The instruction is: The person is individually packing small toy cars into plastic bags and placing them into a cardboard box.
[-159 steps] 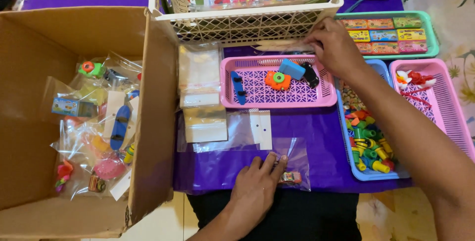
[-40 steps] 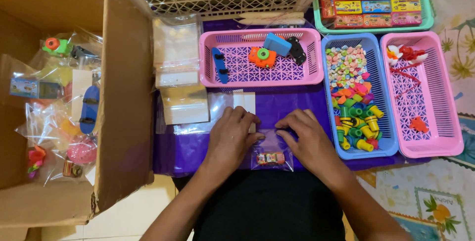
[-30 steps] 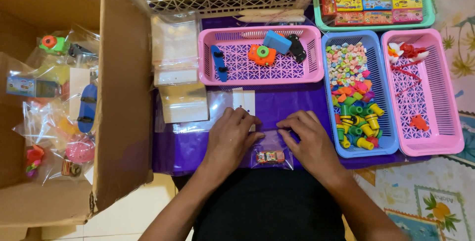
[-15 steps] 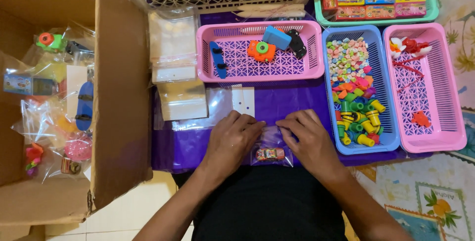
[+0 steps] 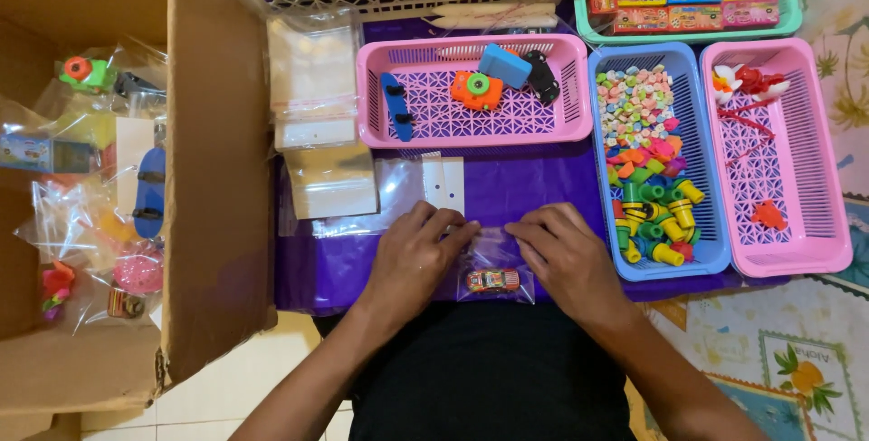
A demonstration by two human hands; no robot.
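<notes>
Presently, findings from the head view:

Work surface: purple table [image 5: 543,192], its near edge against the person's lap.

Item in hand: small clear bag [image 5: 495,264] lying flat at the near edge of the table, midway along it, with an orange toy car [image 5: 493,280] inside at its lower end.

Left hand [image 5: 418,255]: palm down, fingers [image 5: 451,228] nearly straight and close together, tips resting on the bag's upper left edge; pressing, not grasping.

Right hand [image 5: 563,255]: palm down, fingers [image 5: 529,233] gently curled, tips on the bag's upper right edge; likewise pressing.

Step in hand (judgement): closing the bag's mouth. Whether the strip is shut cannot be told.

Method advised: keep the car low in the bag, clear of the strip; press the air out first; run both sets of fingertips outward along the strip from the middle, then check both corners.

Surroundings: pink basket [image 5: 561,124] at the far side holding a toy skateboard [image 5: 396,106] and an orange toy camera [image 5: 477,90]; blue basket [image 5: 715,251] of small coloured pieces toward the right edge; stack of empty clear bags [image 5: 314,79] at the left edge; cardboard box [image 5: 217,178] beside the table, holding filled bags.
</notes>
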